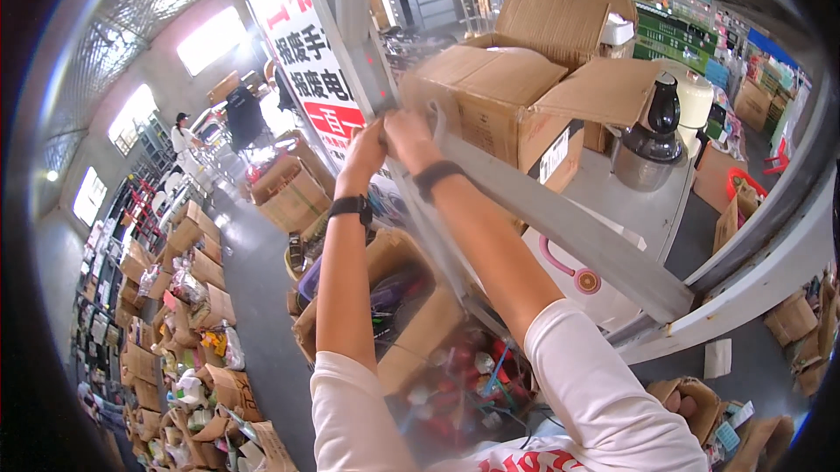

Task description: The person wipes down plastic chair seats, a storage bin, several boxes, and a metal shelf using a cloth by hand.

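Observation:
Both arms reach up and away from me to a grey metal upright (361, 32) at the edge of a printed sign (312, 88), which bears large writing. My left hand (363, 152) is against the sign's edge, fingers bent in towards the upright. Close beside it, my right hand (408, 138) has its fingers curled at the same spot. The fingertips are partly hidden, so whether they pinch something small is unclear. A pale, blurred strip (438, 119) is by the right hand. A grey metal bar (564, 226) slants down to the right below that forearm.
Open cardboard cartons (489, 75) and a dark-lidded pot-like appliance (646, 150) stand on a grey table to the right. Beneath my arms are a carton (420, 321) and a heap of red items (469, 373). Filled boxes (197, 314) line the left; a person (184, 137) stands beyond.

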A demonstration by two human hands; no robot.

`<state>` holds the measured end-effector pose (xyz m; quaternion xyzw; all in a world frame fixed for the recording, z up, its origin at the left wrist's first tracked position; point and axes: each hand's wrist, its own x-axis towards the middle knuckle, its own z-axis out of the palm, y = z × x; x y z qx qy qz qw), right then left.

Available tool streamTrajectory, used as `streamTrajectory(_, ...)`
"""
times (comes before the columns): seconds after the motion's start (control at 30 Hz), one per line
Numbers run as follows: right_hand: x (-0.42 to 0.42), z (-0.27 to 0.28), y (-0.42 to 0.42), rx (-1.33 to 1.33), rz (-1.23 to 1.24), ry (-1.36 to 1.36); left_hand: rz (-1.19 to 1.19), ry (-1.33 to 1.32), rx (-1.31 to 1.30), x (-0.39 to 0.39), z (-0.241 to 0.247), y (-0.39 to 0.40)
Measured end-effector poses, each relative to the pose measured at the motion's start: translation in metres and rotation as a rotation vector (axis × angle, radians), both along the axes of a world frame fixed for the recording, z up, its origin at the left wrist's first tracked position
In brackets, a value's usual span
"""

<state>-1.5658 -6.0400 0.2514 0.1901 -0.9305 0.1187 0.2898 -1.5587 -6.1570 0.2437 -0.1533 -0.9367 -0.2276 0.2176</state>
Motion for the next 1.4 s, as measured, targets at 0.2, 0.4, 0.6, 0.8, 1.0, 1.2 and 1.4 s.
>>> streamTrajectory(0.2,0.036,0.015,0.021,0.061,0.001,-0.166,-0.042,0.070,-0.010,0.034,0.001,0.016)
streamTrajectory(0.4,0.081,0.022,0.058,0.055,0.015,-0.154,-0.149,0.162,0.010,0.075,-0.004,0.044)
streamTrajectory(0.6,0.134,0.022,0.092,0.094,-0.001,-0.194,-0.168,0.105,-0.081,0.113,0.000,0.071)
streamTrajectory(0.8,0.168,0.014,0.121,0.122,-0.160,-0.227,-0.257,0.100,-0.048,0.166,0.006,0.102)
streamTrajectory(1.0,0.218,0.007,0.133,0.178,-0.080,-0.012,-0.193,0.257,-0.207,0.184,0.011,0.107)
streamTrajectory(1.2,0.203,0.011,0.121,0.165,-0.195,-0.227,-0.026,0.170,-0.386,0.141,0.012,0.105)
streamTrajectory(1.4,0.154,0.006,0.092,0.116,-0.182,-0.231,0.039,0.044,-0.426,0.104,0.015,0.083)
